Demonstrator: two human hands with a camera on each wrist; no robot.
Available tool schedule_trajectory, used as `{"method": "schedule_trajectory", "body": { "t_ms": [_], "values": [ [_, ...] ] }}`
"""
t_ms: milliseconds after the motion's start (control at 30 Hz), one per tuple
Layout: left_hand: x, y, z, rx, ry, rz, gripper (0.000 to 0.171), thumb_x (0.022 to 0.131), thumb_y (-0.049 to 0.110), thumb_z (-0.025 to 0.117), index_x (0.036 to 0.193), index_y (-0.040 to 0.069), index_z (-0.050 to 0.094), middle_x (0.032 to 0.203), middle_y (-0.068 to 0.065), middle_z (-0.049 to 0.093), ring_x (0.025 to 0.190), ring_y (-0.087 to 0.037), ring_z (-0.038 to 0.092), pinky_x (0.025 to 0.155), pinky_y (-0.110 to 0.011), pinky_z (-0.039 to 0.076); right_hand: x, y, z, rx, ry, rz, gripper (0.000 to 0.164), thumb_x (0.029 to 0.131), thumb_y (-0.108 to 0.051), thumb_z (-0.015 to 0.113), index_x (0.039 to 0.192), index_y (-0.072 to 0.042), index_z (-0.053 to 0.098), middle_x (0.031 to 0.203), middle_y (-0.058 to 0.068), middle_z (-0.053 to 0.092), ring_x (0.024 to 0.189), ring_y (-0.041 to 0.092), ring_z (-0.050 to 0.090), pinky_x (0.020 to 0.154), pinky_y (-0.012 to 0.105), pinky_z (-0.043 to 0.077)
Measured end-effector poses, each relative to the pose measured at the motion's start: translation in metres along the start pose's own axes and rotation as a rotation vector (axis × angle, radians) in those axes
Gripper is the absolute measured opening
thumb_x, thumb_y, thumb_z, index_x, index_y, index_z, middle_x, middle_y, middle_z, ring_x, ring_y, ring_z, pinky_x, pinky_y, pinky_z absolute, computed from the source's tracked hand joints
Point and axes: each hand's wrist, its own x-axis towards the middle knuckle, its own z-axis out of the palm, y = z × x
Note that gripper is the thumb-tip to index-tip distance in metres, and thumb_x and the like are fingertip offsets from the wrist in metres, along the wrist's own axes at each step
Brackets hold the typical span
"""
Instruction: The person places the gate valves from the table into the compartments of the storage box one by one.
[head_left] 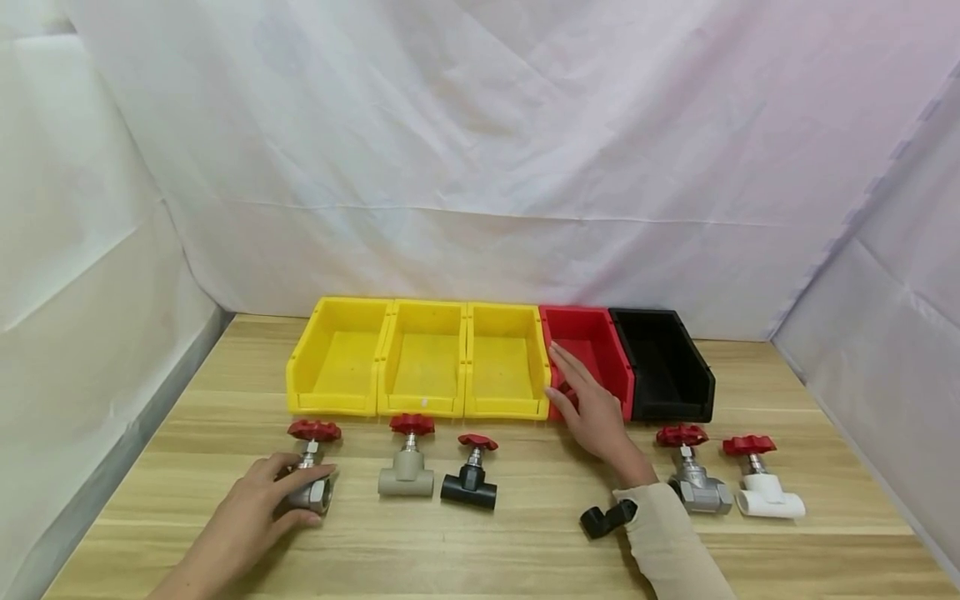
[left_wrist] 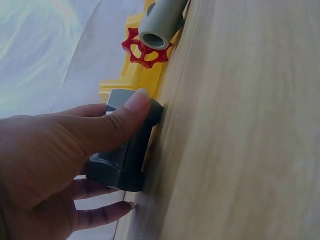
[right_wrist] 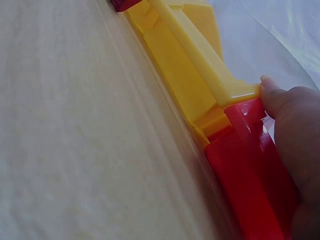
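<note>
Red bin's rim [head_left: 621, 358] at right hand [head_left: 595, 414]

The left hand [head_left: 258, 500] is at near left, its bare forearm [head_left: 195, 567] slanting toward far right; thumb and fingers close in a grip, two fingers spread lower. The right hand [head_left: 596, 412] lies farther away, pointing far left, fingers extended, thumb apart, forearm in a beige sleeve [head_left: 671, 537].

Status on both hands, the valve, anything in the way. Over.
Left hand grips leftmost steel valve, red wheel toward yellow bins. Right hand at left edge of red bin. Nearest possible snag: tan valve, right of the gripped one.
</note>
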Motion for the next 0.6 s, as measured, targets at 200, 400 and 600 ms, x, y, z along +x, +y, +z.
{"method": "schedule_trajectory", "body": {
  "t_ms": [200,400,600],
  "values": [
    [0.0032,0.0012,-0.0015,-0.011,-0.015,-0.020,0.055,0.066,0.027,0.084,0.118,0.025,0.069,0.109,-0.009,0.055,0.095,-0.026,0.053,0.078,-0.049,0.050,0.0011,0.0005,-0.0013,-0.002,0.003,-0.001,0.070,0.092,-0.028,0.065,0.152,-0.028,0.029,0.154,-0.012,0.027,0.084,0.009,0.053,0.063,0.024,0.052],
    [0.0028,0.0030,-0.0002,0.012,0.020,0.000,0.053,0.065,0.025,0.085,0.116,0.023,0.070,0.107,-0.008,0.056,0.094,-0.024,0.054,0.076,-0.046,0.051,0.0012,0.0011,-0.0010,-0.001,-0.007,0.007,0.069,0.093,-0.033,0.063,0.152,-0.030,0.027,0.154,-0.013,0.026,0.089,0.011,0.055,0.065,0.029,0.054],
    [-0.0003,0.0054,-0.0001,0.003,-0.037,-0.050,0.049,0.069,0.024,0.082,0.116,0.023,0.069,0.110,-0.009,0.055,0.097,-0.026,0.053,0.077,-0.046,0.053,-0.0016,0.0010,0.0006,0.000,-0.024,0.021,0.070,0.093,-0.035,0.063,0.152,-0.032,0.026,0.155,-0.012,0.025,0.122,0.021,0.048,0.081,0.053,0.053]
  ]
}}
